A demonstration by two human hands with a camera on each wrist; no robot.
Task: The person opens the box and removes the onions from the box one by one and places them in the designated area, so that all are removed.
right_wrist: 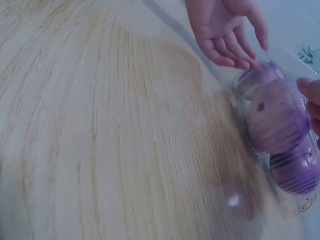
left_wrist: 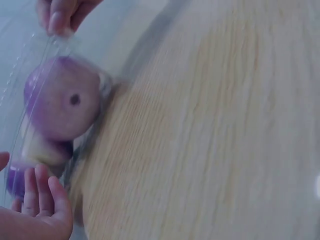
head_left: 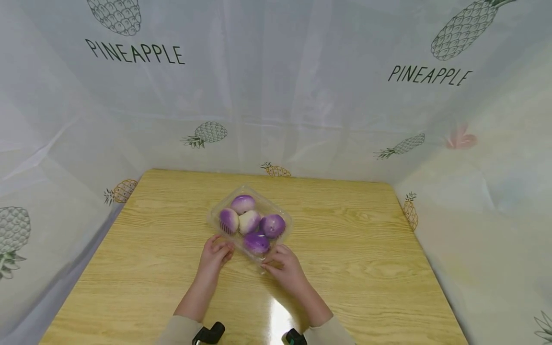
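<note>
A clear plastic clamshell box (head_left: 264,205) sits slantwise on the table, its near corner towards me. Inside are several round purple-and-white vegetables that look like turnips (head_left: 272,226), one showing a dark spot on its end (left_wrist: 75,99). At the box's near corner, my right hand (head_left: 286,268) pinches the plastic edge between thumb and fingers; the left wrist view shows that same right hand (left_wrist: 65,15) at the corner. My left hand (head_left: 214,254) is by the near left side, its loosely bent fingers (right_wrist: 231,47) right at the box wall.
The wooden table (head_left: 353,239) extends around the box on every side. Behind it and along both sides hangs a pale curtain (head_left: 302,96) printed with pineapples. Dark wrist devices (head_left: 209,333) show at both sleeves. A bright reflection lies on the front of the table.
</note>
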